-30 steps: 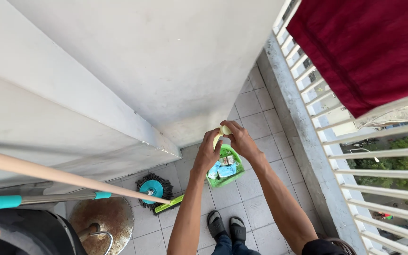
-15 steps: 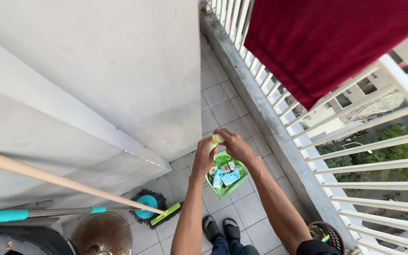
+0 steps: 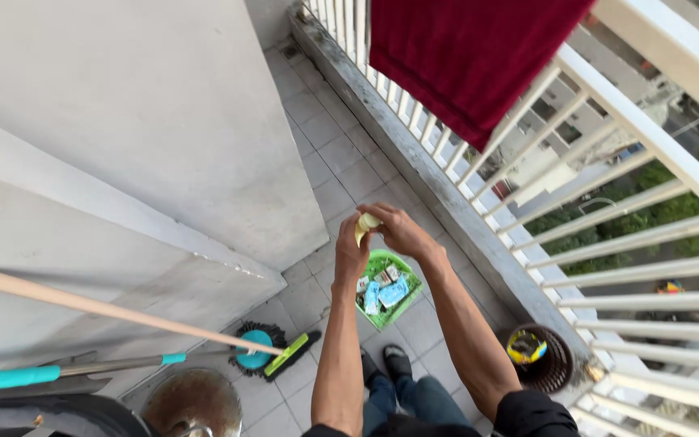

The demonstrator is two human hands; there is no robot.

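My left hand [image 3: 350, 252] and my right hand [image 3: 398, 229] meet in front of me, both gripping a small pale yellow object [image 3: 364, 226] held between their fingers. What the object is cannot be made out. Directly below the hands, on the tiled balcony floor, lies a green dustpan [image 3: 385, 288] holding several scraps of paper and wrappers. My feet in dark sandals [image 3: 385, 362] stand just behind it.
A wooden pole [image 3: 123, 311] and a teal-handled brush [image 3: 256, 359] lean at the left by the grey wall [image 3: 139, 129]. A round metal bowl [image 3: 194, 402] sits lower left. A dark wire basket [image 3: 540, 356] stands by the white railing [image 3: 608, 235], where a maroon cloth [image 3: 471, 57] hangs.
The view has swung left and down along the railing; the wire basket has come into sight. My hands stay together on the pale object above the dustpan.
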